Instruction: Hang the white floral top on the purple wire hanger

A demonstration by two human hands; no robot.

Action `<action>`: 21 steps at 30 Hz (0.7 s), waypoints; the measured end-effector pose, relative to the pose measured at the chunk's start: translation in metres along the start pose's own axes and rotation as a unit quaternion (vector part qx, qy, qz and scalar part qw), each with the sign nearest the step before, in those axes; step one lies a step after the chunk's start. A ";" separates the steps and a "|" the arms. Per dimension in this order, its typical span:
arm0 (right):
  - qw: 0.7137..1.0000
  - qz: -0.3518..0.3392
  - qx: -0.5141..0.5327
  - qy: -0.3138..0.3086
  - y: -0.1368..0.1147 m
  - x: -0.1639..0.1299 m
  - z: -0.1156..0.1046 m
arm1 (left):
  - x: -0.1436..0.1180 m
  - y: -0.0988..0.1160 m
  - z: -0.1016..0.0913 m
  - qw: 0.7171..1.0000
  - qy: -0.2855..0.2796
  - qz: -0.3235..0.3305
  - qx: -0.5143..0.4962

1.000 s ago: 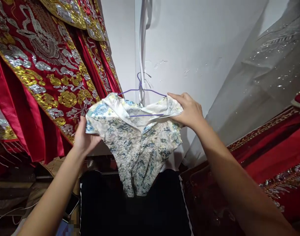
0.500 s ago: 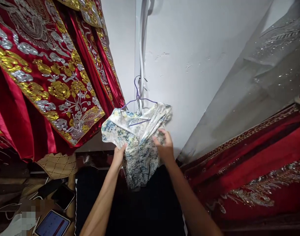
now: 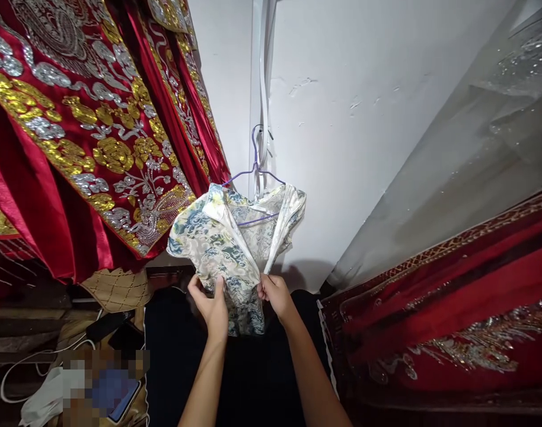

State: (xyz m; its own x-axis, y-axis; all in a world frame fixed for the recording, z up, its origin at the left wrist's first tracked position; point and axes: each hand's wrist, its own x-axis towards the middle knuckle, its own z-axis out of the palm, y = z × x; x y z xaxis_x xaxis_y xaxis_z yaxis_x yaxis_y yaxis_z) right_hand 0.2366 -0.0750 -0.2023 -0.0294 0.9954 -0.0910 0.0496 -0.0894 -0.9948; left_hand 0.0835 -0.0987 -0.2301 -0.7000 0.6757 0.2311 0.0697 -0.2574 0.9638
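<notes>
Head view: nearest, the left hand point(image 3: 212, 307), thumb and fingers parted, touches the side of the floral top point(image 3: 217, 246), while the right hand point(image 3: 276, 295) pinches its front edge below the neckline. Above both hands, the top hangs on a purple hanger point(image 3: 255, 165); beyond them stands a white wall point(image 3: 337, 172).

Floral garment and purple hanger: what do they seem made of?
Floral garment: thin, printed fabric, fairly matte, judging by its soft folds; fiber unclear. Purple hanger: probably coated wire, smooth-looking, judging by its slim, bent line; plastic is possible.
</notes>
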 end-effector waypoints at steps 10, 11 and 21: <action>0.998 -0.022 0.043 -0.035 -0.011 -0.020 0.006 | -0.053 0.012 0.018 0.976 -0.092 0.135 0.144; 0.998 -0.022 0.042 -0.031 -0.011 -0.021 0.005 | -0.054 0.012 0.018 0.972 -0.116 0.149 0.141; 0.996 -0.056 0.032 -0.062 -0.016 -0.030 0.000 | -0.049 0.018 0.018 0.960 -0.260 0.106 0.019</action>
State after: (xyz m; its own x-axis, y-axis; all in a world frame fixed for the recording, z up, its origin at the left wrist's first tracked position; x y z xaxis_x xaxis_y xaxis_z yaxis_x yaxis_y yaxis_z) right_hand 0.2363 -0.1037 -0.1840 -0.1548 0.9878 0.0193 -0.0239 0.0157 -0.9996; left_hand 0.1321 -0.1235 -0.2219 -0.2190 0.8672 0.4471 0.2046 -0.4072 0.8901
